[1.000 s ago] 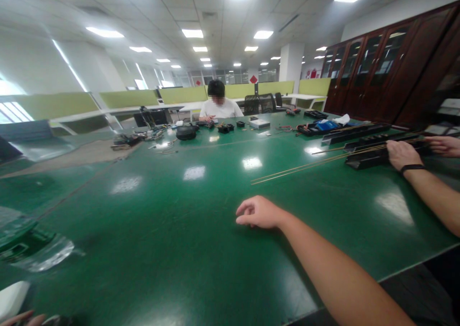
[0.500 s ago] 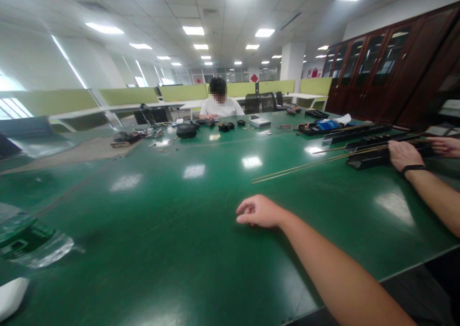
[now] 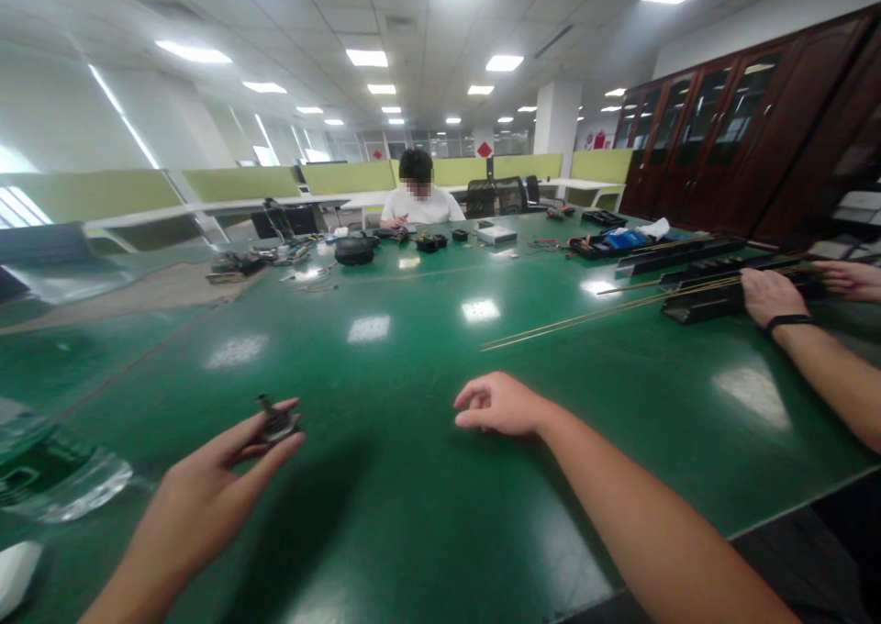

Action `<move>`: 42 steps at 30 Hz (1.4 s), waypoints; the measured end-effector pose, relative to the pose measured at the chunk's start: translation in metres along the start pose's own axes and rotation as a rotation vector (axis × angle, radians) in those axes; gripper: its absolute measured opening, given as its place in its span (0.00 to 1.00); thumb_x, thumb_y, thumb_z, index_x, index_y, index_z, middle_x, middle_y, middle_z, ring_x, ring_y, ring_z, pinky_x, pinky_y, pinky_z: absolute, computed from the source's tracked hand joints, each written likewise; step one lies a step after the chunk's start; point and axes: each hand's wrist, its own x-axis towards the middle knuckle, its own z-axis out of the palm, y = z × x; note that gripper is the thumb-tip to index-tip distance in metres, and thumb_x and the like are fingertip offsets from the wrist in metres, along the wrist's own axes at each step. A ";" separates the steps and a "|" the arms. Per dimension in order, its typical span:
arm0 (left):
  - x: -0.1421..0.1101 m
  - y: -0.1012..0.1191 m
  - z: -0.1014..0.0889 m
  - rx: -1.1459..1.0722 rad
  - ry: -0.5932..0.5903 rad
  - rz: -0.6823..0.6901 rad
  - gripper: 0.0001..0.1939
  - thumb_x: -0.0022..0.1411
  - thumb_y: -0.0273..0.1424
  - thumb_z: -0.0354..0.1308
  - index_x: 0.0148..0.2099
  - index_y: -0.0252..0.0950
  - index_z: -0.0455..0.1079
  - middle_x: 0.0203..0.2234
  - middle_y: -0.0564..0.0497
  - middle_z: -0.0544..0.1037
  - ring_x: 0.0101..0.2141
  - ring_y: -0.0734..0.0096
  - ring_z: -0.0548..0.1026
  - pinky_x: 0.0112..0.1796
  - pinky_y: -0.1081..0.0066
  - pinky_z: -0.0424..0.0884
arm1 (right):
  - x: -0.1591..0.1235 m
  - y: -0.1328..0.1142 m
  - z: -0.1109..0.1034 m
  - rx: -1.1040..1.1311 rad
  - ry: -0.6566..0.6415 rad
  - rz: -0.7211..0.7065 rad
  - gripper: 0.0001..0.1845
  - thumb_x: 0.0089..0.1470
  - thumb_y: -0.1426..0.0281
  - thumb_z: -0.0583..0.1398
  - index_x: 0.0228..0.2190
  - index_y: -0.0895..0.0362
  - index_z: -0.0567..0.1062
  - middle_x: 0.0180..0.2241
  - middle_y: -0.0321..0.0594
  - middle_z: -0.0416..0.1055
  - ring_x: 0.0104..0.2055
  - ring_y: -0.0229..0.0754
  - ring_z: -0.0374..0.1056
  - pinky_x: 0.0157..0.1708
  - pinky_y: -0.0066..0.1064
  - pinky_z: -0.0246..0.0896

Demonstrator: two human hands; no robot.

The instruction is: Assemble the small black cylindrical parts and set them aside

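My left hand (image 3: 206,491) is raised over the green table (image 3: 385,477) at the lower left, fingertips pinching a small dark round metal part (image 3: 276,421) with a short stem on top. My right hand (image 3: 496,404) rests on the table near the middle, fingers loosely curled with nothing visible in them. The two hands are about a forearm's length apart.
A clear plastic bag (image 3: 51,477) lies at the left edge. Thin brass rods (image 3: 592,317) and black trays (image 3: 708,298) lie at the right, where another person's hand (image 3: 767,295) with a black wristband rests. A seated person (image 3: 419,197) works at the far end among small parts.
My left hand has come up into view from the lower left, holding the small dark part. My right hand has stayed where it was.
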 end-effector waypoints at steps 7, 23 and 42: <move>0.052 0.057 0.099 -0.222 -0.189 0.174 0.29 0.57 0.48 0.60 0.57 0.36 0.70 0.40 0.47 0.80 0.35 0.61 0.79 0.41 0.62 0.76 | 0.007 0.013 -0.007 -0.028 0.184 0.002 0.14 0.51 0.65 0.65 0.39 0.60 0.77 0.22 0.34 0.71 0.20 0.34 0.66 0.22 0.24 0.60; 0.032 0.051 0.138 -0.284 -0.157 0.444 0.12 0.57 0.31 0.63 0.46 0.40 0.75 0.39 0.49 0.78 0.40 0.65 0.75 0.43 0.66 0.72 | 0.004 0.010 0.002 -0.180 0.222 -0.057 0.20 0.48 0.67 0.67 0.44 0.56 0.73 0.27 0.33 0.73 0.26 0.35 0.67 0.27 0.25 0.60; 0.026 0.055 0.142 -0.318 -0.218 0.435 0.13 0.56 0.32 0.64 0.45 0.39 0.73 0.38 0.49 0.78 0.37 0.65 0.76 0.40 0.66 0.73 | 0.002 0.004 0.007 -0.201 0.229 -0.145 0.16 0.48 0.69 0.66 0.41 0.55 0.74 0.31 0.35 0.75 0.29 0.38 0.69 0.30 0.27 0.62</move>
